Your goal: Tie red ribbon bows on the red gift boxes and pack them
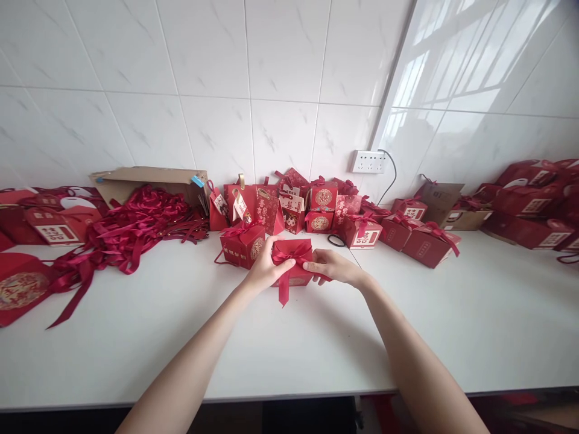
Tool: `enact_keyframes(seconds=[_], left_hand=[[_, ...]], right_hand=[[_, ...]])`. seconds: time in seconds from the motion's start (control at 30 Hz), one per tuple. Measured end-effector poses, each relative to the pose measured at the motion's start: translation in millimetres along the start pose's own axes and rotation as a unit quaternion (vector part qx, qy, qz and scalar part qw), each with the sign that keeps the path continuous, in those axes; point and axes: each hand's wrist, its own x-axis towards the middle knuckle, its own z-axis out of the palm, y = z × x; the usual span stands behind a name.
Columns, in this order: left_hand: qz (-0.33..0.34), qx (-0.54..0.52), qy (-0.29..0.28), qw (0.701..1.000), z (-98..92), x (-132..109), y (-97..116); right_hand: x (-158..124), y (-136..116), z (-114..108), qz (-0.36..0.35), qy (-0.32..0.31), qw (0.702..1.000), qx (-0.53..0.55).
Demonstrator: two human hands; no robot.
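Observation:
A small red box [294,279] with a dark red ribbon bow [296,256] on its top stands on the white table, one ribbon tail hanging down its front. My left hand [270,265] grips the box's left side, the thumb resting on the bow. From the right, my right hand [328,267] pinches the ribbon near the knot with thumb and bent fingers; a piece of ribbon shows under them. Just left of my left hand is another red box [242,246] with a gold round print.
Ribbons [140,223] spill from a cardboard box [154,175] at the left. Red gift boxes [321,208] line the wall, with more at the far left and right [525,208]. A black ring [336,240] lies behind my right hand. A power strip [368,161] is on the wall.

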Motion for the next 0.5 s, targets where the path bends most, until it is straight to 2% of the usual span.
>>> enact_keyframes(seconds=[0.1, 0.2, 0.33, 0.5], left_hand=[[0.021, 0.010, 0.017, 1.000, 0.2, 0, -1], [0.029, 0.024, 0.033, 0.999, 0.6, 1, -3], [0.016, 0.037, 0.035, 0.999, 0.7, 2, -3], [-0.001, 0.024, 0.025, 0.999, -0.1, 1, -1]], right_hand=[[-2, -3, -2, 0.005, -0.031, 0.999, 0.002], [-3, -4, -4, 0.018, -0.025, 1.000, -0.004], [-5, -5, -7, 0.027, -0.043, 0.999, 0.005], [-11, -7, -13, 0.021, -0.104, 0.994, 0.019]])
